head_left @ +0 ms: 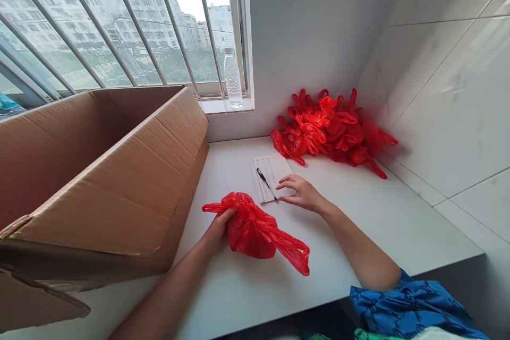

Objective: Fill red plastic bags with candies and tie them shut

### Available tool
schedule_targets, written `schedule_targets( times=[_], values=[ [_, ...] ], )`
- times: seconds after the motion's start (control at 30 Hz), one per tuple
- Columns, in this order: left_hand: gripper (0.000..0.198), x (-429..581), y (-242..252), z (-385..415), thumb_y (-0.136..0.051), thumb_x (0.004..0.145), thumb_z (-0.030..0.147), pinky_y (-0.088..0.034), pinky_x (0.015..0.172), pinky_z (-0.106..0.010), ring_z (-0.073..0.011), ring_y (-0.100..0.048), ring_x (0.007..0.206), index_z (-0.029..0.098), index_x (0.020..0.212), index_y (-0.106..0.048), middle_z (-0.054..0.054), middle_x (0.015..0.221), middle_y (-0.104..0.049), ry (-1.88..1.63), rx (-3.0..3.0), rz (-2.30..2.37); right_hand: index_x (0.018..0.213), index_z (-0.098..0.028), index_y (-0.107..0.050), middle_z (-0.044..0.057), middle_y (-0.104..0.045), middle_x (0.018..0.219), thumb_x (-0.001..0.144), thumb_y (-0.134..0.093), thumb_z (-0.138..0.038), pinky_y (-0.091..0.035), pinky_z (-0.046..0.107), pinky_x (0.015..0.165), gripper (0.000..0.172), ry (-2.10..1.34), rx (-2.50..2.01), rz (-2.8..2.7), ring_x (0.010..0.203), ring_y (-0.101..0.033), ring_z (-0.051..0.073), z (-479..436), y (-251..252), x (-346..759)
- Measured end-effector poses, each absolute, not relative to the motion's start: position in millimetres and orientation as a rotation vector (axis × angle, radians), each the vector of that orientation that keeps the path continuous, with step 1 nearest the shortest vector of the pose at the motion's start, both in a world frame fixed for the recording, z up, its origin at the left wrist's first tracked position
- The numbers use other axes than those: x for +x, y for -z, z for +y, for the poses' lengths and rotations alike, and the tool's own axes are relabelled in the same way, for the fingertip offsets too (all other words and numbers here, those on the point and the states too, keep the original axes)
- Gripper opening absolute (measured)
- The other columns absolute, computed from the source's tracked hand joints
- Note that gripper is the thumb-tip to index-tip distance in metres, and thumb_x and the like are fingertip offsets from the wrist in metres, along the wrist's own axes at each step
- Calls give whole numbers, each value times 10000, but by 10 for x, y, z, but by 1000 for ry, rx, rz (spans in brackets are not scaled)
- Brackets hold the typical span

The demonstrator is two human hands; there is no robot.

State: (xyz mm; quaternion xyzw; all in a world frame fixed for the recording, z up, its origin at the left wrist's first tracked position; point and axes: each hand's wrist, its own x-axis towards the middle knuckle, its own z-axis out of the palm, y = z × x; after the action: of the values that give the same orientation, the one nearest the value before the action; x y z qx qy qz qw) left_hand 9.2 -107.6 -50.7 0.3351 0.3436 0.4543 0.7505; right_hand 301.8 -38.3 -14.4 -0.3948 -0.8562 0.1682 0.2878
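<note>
One red bag (252, 228): sits in front of me, in my left hand's grip, bunched around something I cannot make out; one loose end trails toward my right side.
Left hand (217, 229): pinches the bag at its left side, thumb laid over the plastic, the other fingers mostly hidden.
Right hand (300, 194): holds nothing; fingers loosely spread and half curled near the pen (263, 176) and paper (274, 166), contact unclear. The bag lies nearer to me and to its left.
Heap of red bags (330, 130): against the wall at the far right of the white counter (223, 289), beyond both hands, more of them than I can count.
Cardboard box (119, 191): open, to the left of my left hand, apart from the bag; its floor is hidden, so its contents are unknown.
Progress: partway, I judge; this bag looks gathered and is being handled singly, while the heaped ones lie out of my hands.
</note>
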Motion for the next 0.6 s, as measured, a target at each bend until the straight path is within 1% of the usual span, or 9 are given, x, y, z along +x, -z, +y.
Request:
schedule_targets(
  times=[0.1, 0.17, 0.3, 0.43, 0.53, 0.6],
  values=[
    [196, 123, 503, -1078, -685, 821, 391, -557, 831, -341, -292, -687, 1017, 240, 939, -725, -44, 961, -743, -1014, 726, 737, 1157, -301, -708, 86, -635, 1267, 840, -719, -350, -451, 444, 997, 321, -370, -975, -2482, 1157, -597, 264, -439, 243, 2941],
    [180, 137, 516, -1077, -681, 831, 370, -557, 827, -343, -296, -684, 1031, 236, 945, -723, -50, 973, -744, -1027, 736, 727, 1193, -298, -694, 89, -626, 1304, 845, -711, -353, -442, 453, 1010, 353, -319, -962, -2544, 1172, -598, 271, -461, 297, 2891],
    [201, 140, 559, -1077, -658, 859, 362, -544, 885, -369, -312, -666, 1085, 222, 992, -712, -73, 1006, -741, -1015, 758, 732, 1232, -275, -668, 98, -620, 1329, 893, -646, -355, -431, 460, 1013, 349, -179, -995, -2538, 1186, -592, 268, -450, 390, 2791],
    [265, 134, 565, -1086, -683, 844, 357, -525, 950, -392, -320, -648, 1112, 184, 1044, -681, -94, 1042, -731, -1015, 747, 720, 1295, -255, -614, 117, -601, 1353, 902, -634, -351, -392, 515, 1040, 405, -69, -1061, -2504, 1233, -550, 291, -403, 474, 2676],
    [288, 140, 540, -1086, -702, 832, 359, -535, 932, -381, -321, -643, 1113, 175, 1052, -671, -95, 1048, -727, -1030, 716, 750, 1344, -247, -568, 138, -558, 1392, 897, -639, -340, -373, 536, 1059, 462, -86, -1062, -2457, 1266, -515, 300, -404, 458, 2644],
    [286, 148, 528, -1079, -715, 822, 353, -544, 912, -364, -316, -642, 1114, 175, 1041, -673, -94, 1056, -724, -1062, 673, 783, 1342, -248, -567, 133, -554, 1387, 902, -623, -306, -358, 532, 1084, 447, -183, -1037, -2363, 1282, -500, 293, -444, 377, 2669]
  ],
)
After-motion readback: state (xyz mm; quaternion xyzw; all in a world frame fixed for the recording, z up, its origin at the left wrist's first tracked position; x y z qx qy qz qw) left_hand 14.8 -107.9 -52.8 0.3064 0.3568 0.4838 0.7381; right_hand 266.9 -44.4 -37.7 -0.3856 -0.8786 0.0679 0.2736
